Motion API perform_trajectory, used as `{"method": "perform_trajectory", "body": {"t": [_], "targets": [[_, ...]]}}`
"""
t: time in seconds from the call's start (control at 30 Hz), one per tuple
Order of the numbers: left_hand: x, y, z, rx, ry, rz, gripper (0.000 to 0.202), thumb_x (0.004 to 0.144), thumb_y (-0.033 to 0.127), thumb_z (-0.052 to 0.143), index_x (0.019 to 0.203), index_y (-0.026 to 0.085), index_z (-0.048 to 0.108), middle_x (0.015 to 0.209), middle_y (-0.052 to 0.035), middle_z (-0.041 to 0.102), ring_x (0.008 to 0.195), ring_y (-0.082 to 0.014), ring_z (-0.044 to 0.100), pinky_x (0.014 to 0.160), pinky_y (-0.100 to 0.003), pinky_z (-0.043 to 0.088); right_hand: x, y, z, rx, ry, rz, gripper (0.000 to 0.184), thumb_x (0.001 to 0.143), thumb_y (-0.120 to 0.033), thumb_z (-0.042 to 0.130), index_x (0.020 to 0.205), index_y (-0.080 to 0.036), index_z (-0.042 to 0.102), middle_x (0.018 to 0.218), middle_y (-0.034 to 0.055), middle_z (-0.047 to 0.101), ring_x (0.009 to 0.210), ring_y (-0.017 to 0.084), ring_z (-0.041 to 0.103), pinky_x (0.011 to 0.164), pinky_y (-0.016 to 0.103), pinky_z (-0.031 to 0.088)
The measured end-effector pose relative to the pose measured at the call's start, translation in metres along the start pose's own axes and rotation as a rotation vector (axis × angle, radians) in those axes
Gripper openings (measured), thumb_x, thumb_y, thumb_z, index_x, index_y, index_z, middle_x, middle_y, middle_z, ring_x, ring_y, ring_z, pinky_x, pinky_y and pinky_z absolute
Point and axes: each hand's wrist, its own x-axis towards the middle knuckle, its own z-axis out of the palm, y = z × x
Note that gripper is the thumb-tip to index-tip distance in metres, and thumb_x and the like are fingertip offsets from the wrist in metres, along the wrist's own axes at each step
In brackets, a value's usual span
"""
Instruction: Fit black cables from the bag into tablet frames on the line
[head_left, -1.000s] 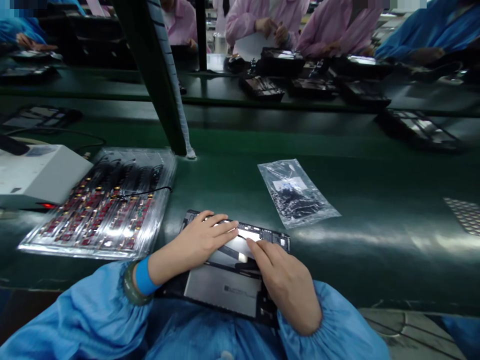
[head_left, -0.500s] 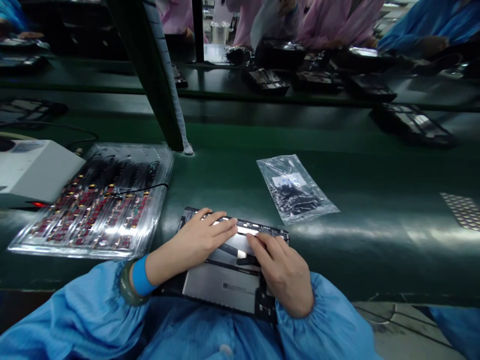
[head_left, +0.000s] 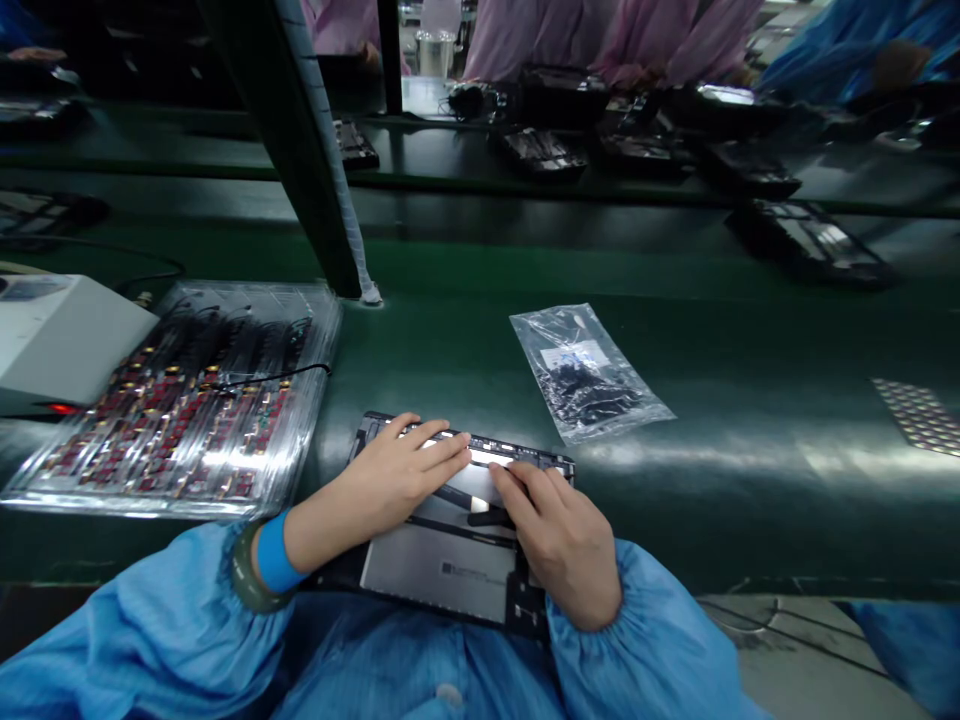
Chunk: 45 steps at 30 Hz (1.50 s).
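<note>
An opened tablet (head_left: 491,585) with bare silver battery panels lies tilted at the bench's near edge, close against my body. My left hand (head_left: 397,475) rests on its upper left part, fingers stretched out flat toward the top edge. At the upper right of the tablet is my right hand (head_left: 566,545), thumb and fingers curled together and pressed down near a bright strip. Whatever those fingers may pinch is hidden. A dark flex cable (head_left: 457,497) crosses the battery area between both hands.
To the left, a clear plastic tray (head_left: 319,430) holds rows of small red-and-black boards beside a white machine (head_left: 71,335). Beyond the tablet lie a clear bag (head_left: 592,375) of dark parts and a slanting post (head_left: 307,170). Co-workers' sleeves (head_left: 517,40) and several devices line the far bench.
The whole view has shifted slightly. Both hands keep nearly the same places on the tablet. Across the bench, a co-worker's raised hand has gone from sight.
</note>
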Motion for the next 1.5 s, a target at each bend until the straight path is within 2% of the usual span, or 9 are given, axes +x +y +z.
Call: {"method": "perform_trajectory", "body": {"t": [0.4, 0.67, 0.8, 0.9, 1.0, 1.13, 1.23, 1.33, 1.5], "targets": [[0.0, -0.001, 0.0, -0.004, 0.0, 0.004, 0.04, 0.092, 0.008, 0.041, 0.131, 0.016, 0.048, 0.137, -0.0095, 0.053, 0.121, -0.0279, 0.046, 0.096, -0.045, 0.033, 0.0, -0.003, 0.0, -0.001, -0.079, 0.031, 0.029, 0.094, -0.008, 0.04, 0.111, -0.012, 0.063, 0.097, 0.0093, 0.067, 0.077, 0.021, 0.053, 0.066, 0.031, 0.04], [-0.003, 0.0, 0.002, -0.018, -0.025, -0.022, 0.04, 0.093, 0.01, 0.042, 0.132, 0.018, 0.048, 0.138, -0.0092, 0.052, 0.122, -0.0281, 0.045, 0.095, -0.045, 0.033, -0.012, 0.001, -0.01, -0.049, -0.092, 0.076, 0.039, 0.081, 0.002, 0.04, 0.109, -0.009, 0.066, 0.117, 0.0193, 0.059, 0.084, 0.027, 0.053, 0.067, 0.037, 0.047], [-0.004, 0.003, -0.002, -0.062, -0.011, -0.035, 0.035, 0.095, 0.013, 0.041, 0.127, 0.02, 0.053, 0.134, -0.0089, 0.055, 0.118, -0.0251, 0.047, 0.089, -0.04, 0.035, -0.033, 0.007, -0.009, 0.08, 0.01, 0.207, 0.039, 0.082, 0.0, 0.041, 0.11, -0.013, 0.065, 0.123, 0.018, 0.055, 0.086, 0.024, 0.056, 0.072, 0.038, 0.051], [-0.002, 0.002, -0.006, -0.171, 0.011, -0.07, 0.028, 0.097, 0.018, 0.041, 0.119, 0.022, 0.058, 0.124, -0.0066, 0.061, 0.109, -0.0197, 0.053, 0.085, -0.034, 0.037, -0.048, 0.007, -0.009, 0.215, 0.122, 0.402, 0.028, 0.091, -0.012, 0.044, 0.112, -0.015, 0.062, 0.116, 0.0144, 0.058, 0.099, 0.024, 0.058, 0.084, 0.039, 0.051], [0.001, 0.001, -0.005, -0.211, 0.014, -0.131, 0.028, 0.097, 0.02, 0.04, 0.119, 0.021, 0.057, 0.116, -0.007, 0.063, 0.102, -0.0182, 0.056, 0.081, -0.032, 0.039, -0.055, 0.007, -0.011, 0.291, 0.166, 0.547, 0.024, 0.094, -0.026, 0.048, 0.112, -0.018, 0.061, 0.104, 0.0101, 0.061, 0.095, 0.022, 0.06, 0.083, 0.036, 0.053], [0.002, 0.004, 0.0, -0.098, 0.043, -0.067, 0.043, 0.094, 0.011, 0.039, 0.134, 0.027, 0.047, 0.131, -0.0114, 0.052, 0.109, -0.0225, 0.051, 0.085, -0.036, 0.039, -0.047, 0.003, -0.01, 0.266, 0.169, 0.509, 0.028, 0.094, -0.029, 0.048, 0.118, -0.02, 0.059, 0.116, 0.0121, 0.057, 0.104, 0.023, 0.059, 0.087, 0.038, 0.052], [0.002, 0.007, 0.0, -0.053, 0.021, 0.008, 0.048, 0.093, 0.011, 0.042, 0.135, 0.033, 0.046, 0.134, -0.01, 0.049, 0.11, -0.0242, 0.048, 0.085, -0.038, 0.039, -0.033, -0.003, -0.006, 0.238, 0.072, 0.464, 0.028, 0.093, -0.028, 0.049, 0.118, -0.02, 0.06, 0.122, 0.0135, 0.056, 0.108, 0.026, 0.059, 0.085, 0.04, 0.054], [0.003, 0.01, -0.003, -0.034, 0.002, 0.009, 0.044, 0.093, 0.011, 0.041, 0.132, 0.03, 0.049, 0.132, -0.0101, 0.051, 0.108, -0.025, 0.048, 0.085, -0.039, 0.039, -0.021, -0.009, 0.002, 0.236, -0.015, 0.484, 0.022, 0.091, -0.028, 0.052, 0.108, -0.017, 0.062, 0.119, 0.014, 0.059, 0.104, 0.028, 0.061, 0.077, 0.04, 0.055], [0.004, 0.012, -0.004, -0.036, 0.014, 0.0, 0.042, 0.094, 0.013, 0.041, 0.131, 0.03, 0.049, 0.131, -0.01, 0.052, 0.106, -0.025, 0.048, 0.085, -0.039, 0.038, -0.013, -0.008, 0.011, 0.322, 0.065, 0.552, 0.009, 0.089, -0.023, 0.052, 0.085, -0.019, 0.059, 0.107, 0.0127, 0.062, 0.1, 0.027, 0.06, 0.081, 0.042, 0.052]]}}
